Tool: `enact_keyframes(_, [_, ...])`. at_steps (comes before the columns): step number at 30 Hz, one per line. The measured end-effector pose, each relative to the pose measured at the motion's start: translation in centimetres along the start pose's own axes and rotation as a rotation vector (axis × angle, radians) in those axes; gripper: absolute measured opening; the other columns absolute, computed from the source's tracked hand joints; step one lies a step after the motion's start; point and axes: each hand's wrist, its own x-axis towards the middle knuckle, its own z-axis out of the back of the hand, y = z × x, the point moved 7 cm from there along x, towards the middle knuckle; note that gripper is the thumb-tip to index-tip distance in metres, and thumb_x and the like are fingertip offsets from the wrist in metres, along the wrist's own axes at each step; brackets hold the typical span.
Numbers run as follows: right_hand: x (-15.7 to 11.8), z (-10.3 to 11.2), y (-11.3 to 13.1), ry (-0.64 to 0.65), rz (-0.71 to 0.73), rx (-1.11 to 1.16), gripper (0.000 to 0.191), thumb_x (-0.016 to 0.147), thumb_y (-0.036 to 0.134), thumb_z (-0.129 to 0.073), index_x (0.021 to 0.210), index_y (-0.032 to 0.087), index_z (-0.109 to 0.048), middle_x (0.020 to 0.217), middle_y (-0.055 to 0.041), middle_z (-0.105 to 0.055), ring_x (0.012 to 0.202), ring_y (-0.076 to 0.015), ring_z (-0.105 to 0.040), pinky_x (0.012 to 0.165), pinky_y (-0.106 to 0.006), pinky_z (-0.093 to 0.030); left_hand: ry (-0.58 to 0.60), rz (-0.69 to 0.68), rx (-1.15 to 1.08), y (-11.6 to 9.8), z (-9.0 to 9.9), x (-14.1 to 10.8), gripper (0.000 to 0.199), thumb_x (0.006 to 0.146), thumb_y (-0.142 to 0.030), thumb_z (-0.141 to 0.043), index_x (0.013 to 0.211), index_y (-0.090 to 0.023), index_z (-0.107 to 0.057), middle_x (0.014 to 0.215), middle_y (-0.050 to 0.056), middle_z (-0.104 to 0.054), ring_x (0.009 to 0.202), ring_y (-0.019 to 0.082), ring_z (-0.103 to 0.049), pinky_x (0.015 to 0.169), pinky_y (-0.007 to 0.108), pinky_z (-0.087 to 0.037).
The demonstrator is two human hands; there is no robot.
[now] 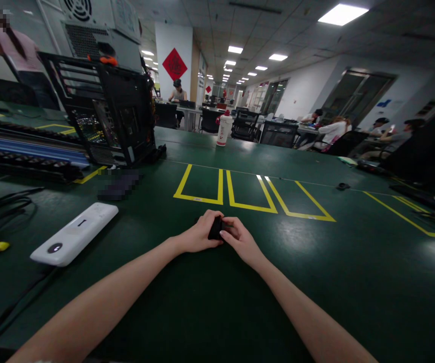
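A small black object [215, 229] sits between my two hands, low over the green table [209, 302]; its kind is too dark to make out. My left hand [201, 233] wraps round its left side, thumb in front and fingers behind. From the right, my right hand [240, 239] pinches its edge with thumb and fingertips. Just beyond the hands, yellow tape rectangles [253, 207] mark the tabletop.
To the left lie a white power bank [77, 234] with a cable and a dark blurred-out item [119, 185]. An open black computer case [115, 111] stands behind them. A white bottle [224, 130] is at the far edge, a small black piece [342, 186] at right.
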Motion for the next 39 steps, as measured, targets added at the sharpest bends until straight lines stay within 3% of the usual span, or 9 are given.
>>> enact_keyframes(4, [-0.3, -0.2, 0.2, 0.012, 0.019, 0.048, 0.029, 0.072, 0.016, -0.057, 0.097, 0.024, -0.043, 0.104, -0.0012, -0.051, 0.102, -0.0165, -0.053, 0.091, -0.035, -0.043, 0.001, 0.011, 0.005, 0.3, -0.1, 0.1, 0.059, 0.066, -0.021, -0.064, 0.115, -0.024, -0.032, 0.114, 0.007, -0.037, 0.100, 0.023, -0.045, 0.085, 0.043, -0.042])
enact_keyframes(10, [-0.1, 0.0, -0.1, -0.022, -0.005, 0.052, 0.015, 0.077, 0.025, -0.052, 0.091, 0.023, -0.046, 0.098, -0.0013, -0.052, 0.096, -0.0168, -0.056, 0.082, -0.033, -0.047, -0.009, 0.028, 0.000, 0.1, 0.0, 0.2, 0.058, 0.065, -0.021, -0.065, 0.114, -0.024, -0.034, 0.112, 0.007, -0.039, 0.099, 0.023, -0.046, 0.085, 0.043, -0.042])
enact_keyframes(17, [0.0, 0.1, 0.1, -0.031, -0.007, 0.006, 0.028, 0.078, 0.024, -0.052, 0.105, 0.023, -0.045, 0.109, -0.0032, -0.051, 0.103, -0.0168, -0.052, 0.092, -0.036, -0.041, -0.011, 0.013, 0.003, -0.5, 0.2, -0.1, 0.060, 0.066, -0.020, -0.064, 0.116, -0.023, -0.032, 0.113, 0.008, -0.039, 0.100, 0.023, -0.046, 0.085, 0.043, -0.041])
enact_keyframes(21, [-0.2, -0.2, 0.0, 0.014, 0.010, 0.049, 0.029, 0.074, 0.020, -0.056, 0.101, 0.024, -0.044, 0.106, -0.0020, -0.052, 0.103, -0.0170, -0.053, 0.091, -0.035, -0.043, -0.002, -0.017, 0.007, -0.4, 0.2, 0.0, 0.058, 0.068, -0.023, -0.063, 0.116, -0.023, -0.032, 0.114, 0.007, -0.038, 0.100, 0.023, -0.045, 0.087, 0.042, -0.040])
enact_keyframes(27, [-0.1, 0.2, -0.3, -0.043, 0.013, 0.054, 0.015, 0.077, 0.026, -0.053, 0.089, 0.022, -0.046, 0.096, -0.0008, -0.053, 0.095, -0.0157, -0.056, 0.082, -0.031, -0.047, -0.012, 0.012, 0.009, 0.4, -0.1, 0.3, 0.059, 0.064, -0.022, -0.066, 0.113, -0.024, -0.033, 0.111, 0.006, -0.039, 0.099, 0.023, -0.046, 0.085, 0.042, -0.042])
enact_keyframes(34, [-0.2, 0.1, 0.5, -0.049, -0.016, -0.019, 0.028, 0.079, 0.026, -0.050, 0.106, 0.024, -0.046, 0.110, -0.0031, -0.051, 0.104, -0.0174, -0.052, 0.092, -0.038, -0.042, -0.004, 0.014, -0.023, 0.4, -0.2, 0.2, 0.060, 0.065, -0.023, -0.065, 0.114, -0.024, -0.033, 0.112, 0.006, -0.039, 0.100, 0.024, -0.046, 0.085, 0.043, -0.042])
enact_keyframes(39, [-0.4, -0.3, 0.7, -0.013, -0.001, 0.005, 0.026, 0.076, 0.021, -0.051, 0.102, 0.022, -0.045, 0.102, -0.0025, -0.054, 0.099, -0.0167, -0.055, 0.088, -0.035, -0.045, 0.004, 0.024, -0.028, 0.1, 0.0, 0.0, 0.060, 0.066, -0.021, -0.064, 0.116, -0.025, -0.032, 0.115, 0.007, -0.038, 0.101, 0.024, -0.046, 0.085, 0.043, -0.042])
